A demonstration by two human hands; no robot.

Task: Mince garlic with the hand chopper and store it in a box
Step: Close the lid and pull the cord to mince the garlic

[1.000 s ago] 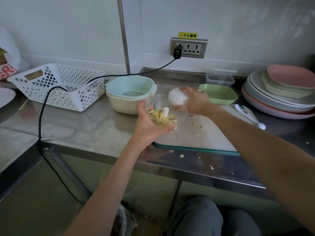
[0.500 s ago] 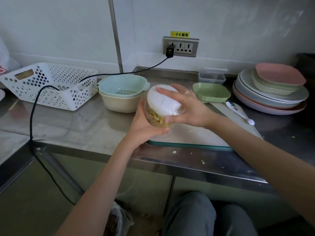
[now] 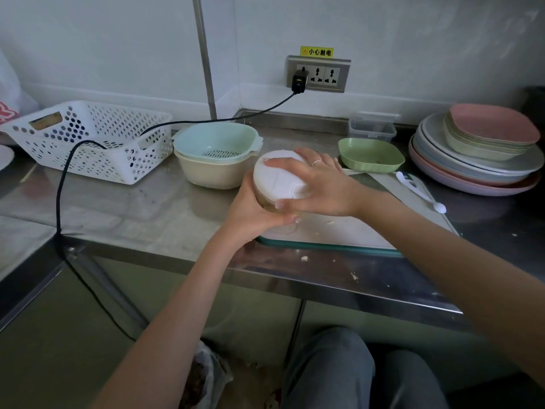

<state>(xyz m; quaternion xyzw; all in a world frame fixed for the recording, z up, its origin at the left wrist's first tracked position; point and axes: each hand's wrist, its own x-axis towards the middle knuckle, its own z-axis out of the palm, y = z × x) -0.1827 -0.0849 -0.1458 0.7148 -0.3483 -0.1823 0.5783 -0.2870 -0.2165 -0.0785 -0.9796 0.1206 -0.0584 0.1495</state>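
hands grip the round chopper: left [image 3: 253, 212] on clear bowl [image 3: 265, 203], right [image 3: 318, 187] on smooth white lid [image 3: 277, 178].

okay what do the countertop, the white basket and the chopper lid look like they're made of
Countertop: likely stainless steel, brushed grey with dull reflections.
White basket: moulded plastic by the look, matte, evenly perforated walls.
Chopper lid: seemingly white plastic, smooth with a soft sheen, under the right hand.
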